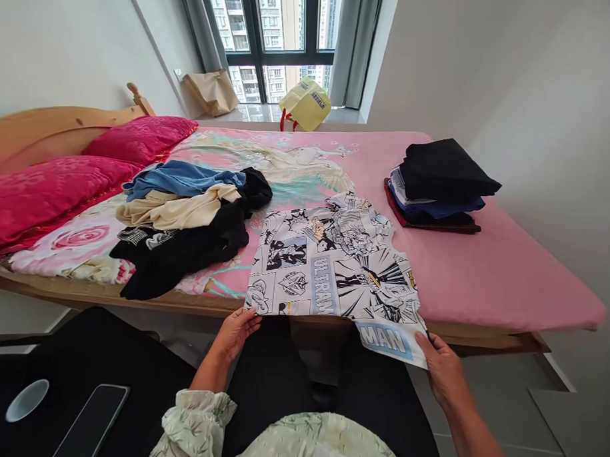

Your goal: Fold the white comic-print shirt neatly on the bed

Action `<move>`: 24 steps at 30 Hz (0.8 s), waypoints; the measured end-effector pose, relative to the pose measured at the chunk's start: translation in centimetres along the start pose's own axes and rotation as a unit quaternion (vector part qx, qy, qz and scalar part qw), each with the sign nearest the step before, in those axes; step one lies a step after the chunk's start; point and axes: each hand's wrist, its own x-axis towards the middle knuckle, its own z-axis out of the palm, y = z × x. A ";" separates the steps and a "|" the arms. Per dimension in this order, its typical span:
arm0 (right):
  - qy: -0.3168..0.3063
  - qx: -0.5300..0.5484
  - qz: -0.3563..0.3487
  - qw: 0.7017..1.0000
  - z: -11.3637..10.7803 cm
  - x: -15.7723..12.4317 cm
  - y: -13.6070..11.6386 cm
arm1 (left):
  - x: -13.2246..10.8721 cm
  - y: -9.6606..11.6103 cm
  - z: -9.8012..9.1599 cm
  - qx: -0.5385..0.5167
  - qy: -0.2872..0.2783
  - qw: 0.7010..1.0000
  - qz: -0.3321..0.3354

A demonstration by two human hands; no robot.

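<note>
A white shirt (293,281) with black, blue and yellow comic print lies spread on the near edge of the bed, its collar end away from me. At its near left corner, my left hand (239,329) pinches the hem. My right hand (443,366) grips the near right corner, where a flap of the hem marked "MAN" hangs below the bed's edge. Left of the shirt lies a loose heap of clothes: a blue garment (181,179), a cream one (185,210) and a black one (194,251). To the right sits a neat stack of folded clothes (442,173), black on top.
Pink sheets cover the bed (523,276); red pillows (51,189) lean by the wooden headboard (43,133). On the windowsill are a brown paper bag (212,92) and a yellow bag (306,105). A phone (93,421) and a white round object (27,400) lie on a black surface at left.
</note>
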 end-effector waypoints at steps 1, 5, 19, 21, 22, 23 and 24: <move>0.003 0.005 0.003 1.000 -0.4 0.0 0.0 | -0.2 -0.3 0.0 -0.001 -0.001 1.000 0.003; 0.025 -0.006 0.016 1.000 -2.1 -0.4 0.3 | -1.1 -1.7 0.2 0.002 -0.006 1.000 -0.004; -0.050 0.003 0.058 0.997 -1.8 -1.9 0.6 | -1.1 -1.9 -0.4 0.011 -0.007 1.000 0.023; -0.053 0.025 0.062 0.996 -2.0 -1.9 0.9 | -1.1 -2.4 -0.9 0.012 -0.013 1.000 0.024; -0.053 0.028 0.066 0.996 -2.0 -1.8 1.1 | -1.2 -2.6 -1.1 0.013 -0.016 0.999 0.025; -0.050 0.029 0.069 0.996 -2.1 -1.8 1.2 | -1.2 -2.7 -1.3 0.015 -0.018 0.999 0.028; -0.045 0.027 0.071 0.996 -2.2 -1.8 1.4 | -1.2 -2.9 -1.5 0.016 -0.020 0.999 0.032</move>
